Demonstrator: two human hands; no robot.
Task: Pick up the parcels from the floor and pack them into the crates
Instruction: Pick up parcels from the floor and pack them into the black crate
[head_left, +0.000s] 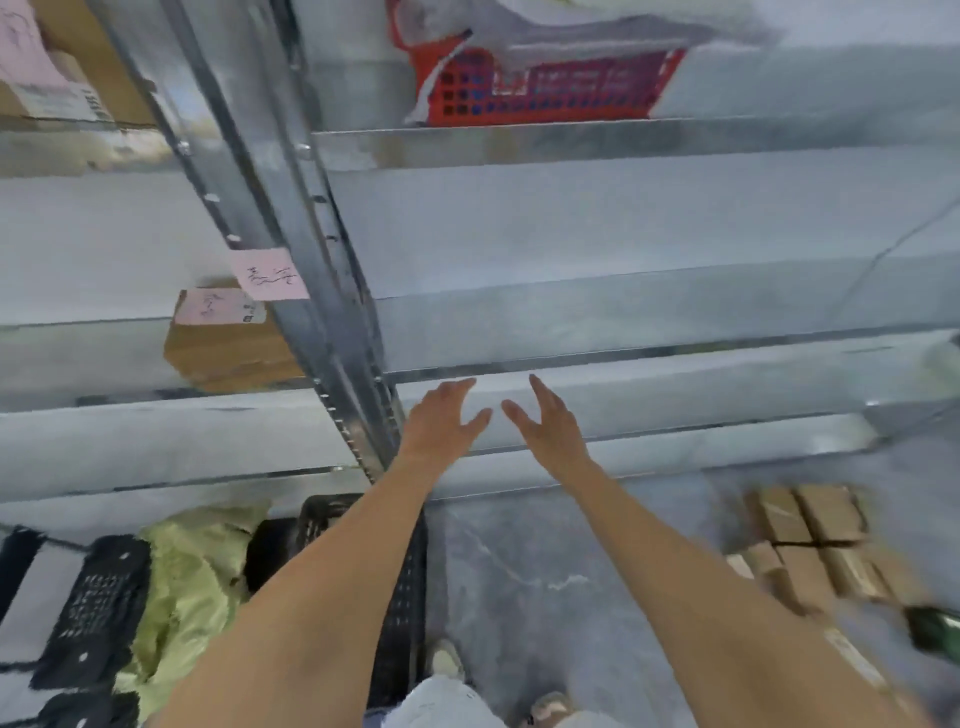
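My left hand (444, 415) and my right hand (545, 421) are stretched out side by side in front of a metal shelf, fingers straight, holding nothing. Several brown cardboard parcels (815, 540) lie on the grey floor at the right. A black plastic crate (400, 597) stands on the floor below my left arm, and a pale green bag (192, 577) lies in it. Another black crate (98, 597) is further left. The picture is blurred.
Grey metal shelving (623, 322) fills the view ahead, with an upright post (332, 322) bearing a pink note. A red basket (545, 88) sits on an upper shelf. Cardboard boxes (223, 343) stand on the left shelves. My feet (447, 660) are on the floor.
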